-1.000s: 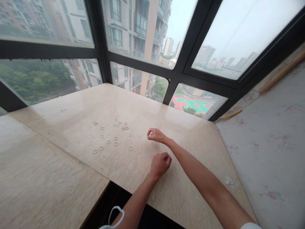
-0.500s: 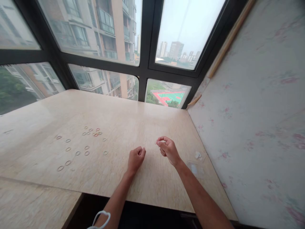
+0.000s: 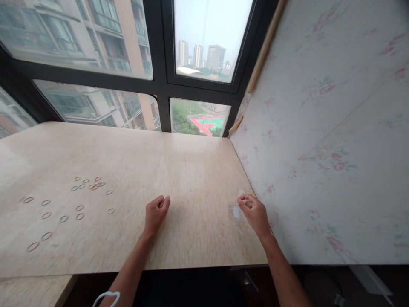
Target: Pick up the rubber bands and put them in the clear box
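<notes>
My left hand (image 3: 157,215) rests as a closed fist on the stone counter (image 3: 188,170); what it holds, if anything, is hidden. My right hand (image 3: 254,211) is over the right side of the counter, thumb and forefinger pinched at a small thin ring, which barely shows at the fingertips. Just beneath and left of that hand lies a clear plastic case (image 3: 234,212). Behind the fingers sits a small white piece (image 3: 242,192), partly covered. Several thin coloured rings, such as a dark one (image 3: 79,216) and a pale one (image 3: 110,211), lie spread out left of my left hand.
A few rings overlap in a cluster (image 3: 95,186) at the back left. A flower-patterned wall (image 3: 306,170) bounds the counter on the right. Dark-framed windows (image 3: 164,85) rise behind it. The counter's front edge (image 3: 191,267) runs below my wrists.
My right hand has moved right, from the open counter to over the plastic case, still pinched. The view has turned right. My left fist keeps its shape on the counter.
</notes>
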### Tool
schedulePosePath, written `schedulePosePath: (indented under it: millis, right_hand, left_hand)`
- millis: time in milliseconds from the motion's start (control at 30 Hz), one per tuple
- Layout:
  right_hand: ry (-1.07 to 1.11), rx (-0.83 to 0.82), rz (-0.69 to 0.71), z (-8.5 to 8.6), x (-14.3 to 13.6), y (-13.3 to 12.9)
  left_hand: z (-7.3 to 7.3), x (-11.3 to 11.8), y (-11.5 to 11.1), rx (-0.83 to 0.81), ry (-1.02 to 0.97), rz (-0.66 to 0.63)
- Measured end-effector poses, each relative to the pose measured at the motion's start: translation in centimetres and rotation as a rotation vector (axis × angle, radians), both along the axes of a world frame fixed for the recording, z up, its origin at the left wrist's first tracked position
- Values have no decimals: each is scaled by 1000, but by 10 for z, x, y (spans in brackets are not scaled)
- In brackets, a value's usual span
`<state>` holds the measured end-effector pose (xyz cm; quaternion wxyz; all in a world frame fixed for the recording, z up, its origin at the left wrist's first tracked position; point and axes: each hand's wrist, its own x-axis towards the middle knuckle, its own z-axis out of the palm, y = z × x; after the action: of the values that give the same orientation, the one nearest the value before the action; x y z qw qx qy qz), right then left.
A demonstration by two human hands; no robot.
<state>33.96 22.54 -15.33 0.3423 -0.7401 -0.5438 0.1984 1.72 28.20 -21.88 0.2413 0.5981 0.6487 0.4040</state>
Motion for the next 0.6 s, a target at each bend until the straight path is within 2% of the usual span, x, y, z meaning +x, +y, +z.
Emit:
schedulePosePath:
  millis: [167,300,433,600]
  right_hand:
    - [-146,-18,78,-17,7,-2]
    - [-77,-20,64,-16,5,-15]
    - [-16,-2,65,-19,-10,-40]
    - [-20,28,246,-44,-35,-68]
  left_hand:
    - [-2,1,0,-5,27,9]
    - [0,2,0,-3,36,9]
    - [-1,2,1,-2,37,8]
    - [-4,1,0,-15,86,-22]
